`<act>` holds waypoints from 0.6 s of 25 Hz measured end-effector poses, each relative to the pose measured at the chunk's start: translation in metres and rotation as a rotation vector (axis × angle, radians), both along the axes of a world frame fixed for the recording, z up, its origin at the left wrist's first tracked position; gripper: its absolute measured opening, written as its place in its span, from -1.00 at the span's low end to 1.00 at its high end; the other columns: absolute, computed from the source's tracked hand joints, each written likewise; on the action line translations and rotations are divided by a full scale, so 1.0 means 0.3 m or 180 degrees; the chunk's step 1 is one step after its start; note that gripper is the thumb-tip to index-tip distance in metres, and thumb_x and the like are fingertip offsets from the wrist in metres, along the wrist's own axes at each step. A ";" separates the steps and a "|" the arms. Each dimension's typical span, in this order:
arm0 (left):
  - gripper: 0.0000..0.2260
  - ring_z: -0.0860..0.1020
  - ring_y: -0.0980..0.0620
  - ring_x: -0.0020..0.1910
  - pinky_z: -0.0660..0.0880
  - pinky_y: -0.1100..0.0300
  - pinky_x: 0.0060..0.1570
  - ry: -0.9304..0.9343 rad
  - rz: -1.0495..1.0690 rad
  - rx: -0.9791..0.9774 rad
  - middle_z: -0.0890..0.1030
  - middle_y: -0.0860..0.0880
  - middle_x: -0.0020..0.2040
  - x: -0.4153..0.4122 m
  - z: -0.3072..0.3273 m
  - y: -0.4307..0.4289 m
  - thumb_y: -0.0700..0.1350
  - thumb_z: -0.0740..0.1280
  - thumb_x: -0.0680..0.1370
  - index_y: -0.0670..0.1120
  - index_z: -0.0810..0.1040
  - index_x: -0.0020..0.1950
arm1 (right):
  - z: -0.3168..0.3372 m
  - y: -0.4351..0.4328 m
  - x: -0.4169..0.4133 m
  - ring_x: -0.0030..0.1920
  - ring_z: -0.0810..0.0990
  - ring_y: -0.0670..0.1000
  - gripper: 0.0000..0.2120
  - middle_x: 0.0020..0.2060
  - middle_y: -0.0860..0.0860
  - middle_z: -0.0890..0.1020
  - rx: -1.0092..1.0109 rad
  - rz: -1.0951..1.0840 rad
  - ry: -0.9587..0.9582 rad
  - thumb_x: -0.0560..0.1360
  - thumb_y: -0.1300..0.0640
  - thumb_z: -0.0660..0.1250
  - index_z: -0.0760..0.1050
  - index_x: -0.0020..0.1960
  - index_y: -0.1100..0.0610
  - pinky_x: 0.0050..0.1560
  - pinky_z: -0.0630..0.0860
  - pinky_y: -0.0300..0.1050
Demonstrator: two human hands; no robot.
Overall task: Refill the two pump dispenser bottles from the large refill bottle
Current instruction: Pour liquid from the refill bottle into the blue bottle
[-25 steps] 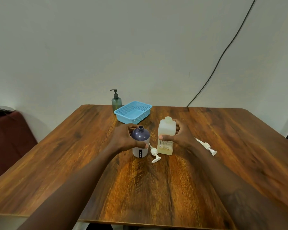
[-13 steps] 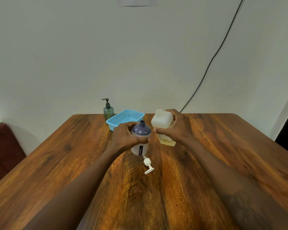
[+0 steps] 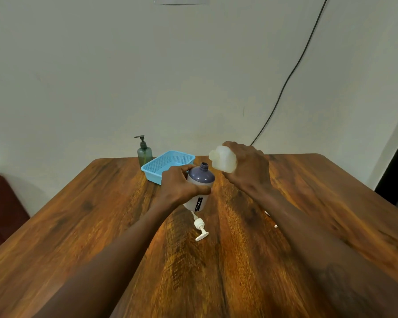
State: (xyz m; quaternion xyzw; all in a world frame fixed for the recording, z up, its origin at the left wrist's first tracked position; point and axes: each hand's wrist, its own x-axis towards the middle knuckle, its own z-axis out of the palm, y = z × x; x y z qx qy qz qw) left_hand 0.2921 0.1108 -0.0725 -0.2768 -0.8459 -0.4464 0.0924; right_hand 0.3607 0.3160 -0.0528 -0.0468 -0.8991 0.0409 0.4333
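At the middle of the wooden desk (image 3: 101,214), the person holds two bottles close together. The left hand (image 3: 179,187) has its grip closed around the purple-shouldered dispenser bottle (image 3: 199,184), which has a white lower body with a dark label strip; its neck is open and the bottle leans a little toward the right. The right hand (image 3: 248,171) is clenched around the translucent refill bottle (image 3: 223,159), lifted off the desk and tilted so that its capless mouth points left, above the open neck of the purple bottle and slightly to its right. I cannot see any liquid running between them. Just in front of the purple bottle a white pump head (image 3: 200,227) lies flat on the desk with its tube pointing toward the bottle. A small white piece (image 3: 275,226) shows beside the right forearm, mostly hidden, so I cannot tell what it is. At the far edge of the desk stands a green pump dispenser bottle (image 3: 144,152) with a dark pump on it, upright, just left of a light blue plastic basket (image 3: 156,172). A black cable (image 3: 292,72) runs down the pale wall behind.
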 end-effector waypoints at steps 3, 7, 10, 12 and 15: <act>-0.47 0.63 0.11 -0.05 0.62 0.21 -0.06 0.0054 -0.0055 -0.0038 0.69 0.07 0.00 0.006 0.001 0.008 0.11 0.65 0.23 0.02 0.67 0.15 | -0.003 0.004 -0.002 -0.06 0.67 0.14 -0.29 0.05 0.07 0.70 0.0107 -0.0051 0.0024 0.23 -0.09 0.66 0.53 0.32 0.03 -0.08 0.62 0.03; -0.46 0.62 0.11 -0.06 0.61 0.21 -0.05 0.0152 -0.0060 -0.0073 0.66 0.09 -0.04 0.014 0.008 0.015 0.10 0.66 0.24 0.00 0.66 0.16 | -0.021 0.006 -0.007 -0.01 0.67 0.15 -0.26 0.11 0.08 0.70 0.0190 -0.0100 -0.0054 0.21 -0.03 0.67 0.54 0.34 0.04 -0.01 0.58 0.04; -0.48 0.60 0.12 -0.08 0.60 0.21 -0.05 0.0164 -0.0040 -0.0093 0.63 0.10 -0.07 0.018 0.009 0.013 0.10 0.66 0.24 0.00 0.66 0.15 | -0.026 0.008 -0.012 0.02 0.68 0.16 -0.25 0.13 0.08 0.70 0.0193 -0.0102 -0.0046 0.20 0.00 0.68 0.54 0.34 0.04 0.05 0.57 0.08; -0.48 0.60 0.12 -0.08 0.61 0.20 -0.05 0.0164 -0.0034 -0.0099 0.62 0.11 -0.07 0.020 0.009 0.010 0.10 0.66 0.24 0.00 0.66 0.14 | -0.025 0.010 -0.012 0.04 0.67 0.16 -0.25 0.14 0.08 0.70 0.0213 -0.0082 -0.0036 0.19 0.02 0.68 0.54 0.34 0.04 0.06 0.56 0.09; -0.47 0.60 0.12 -0.09 0.61 0.22 -0.08 0.0163 -0.0044 -0.0122 0.62 0.11 -0.07 0.021 0.008 0.009 0.09 0.66 0.24 0.00 0.66 0.15 | -0.024 0.008 -0.007 0.07 0.66 0.17 -0.23 0.16 0.09 0.69 0.0263 -0.0052 -0.0037 0.18 0.06 0.68 0.54 0.35 0.05 0.09 0.54 0.11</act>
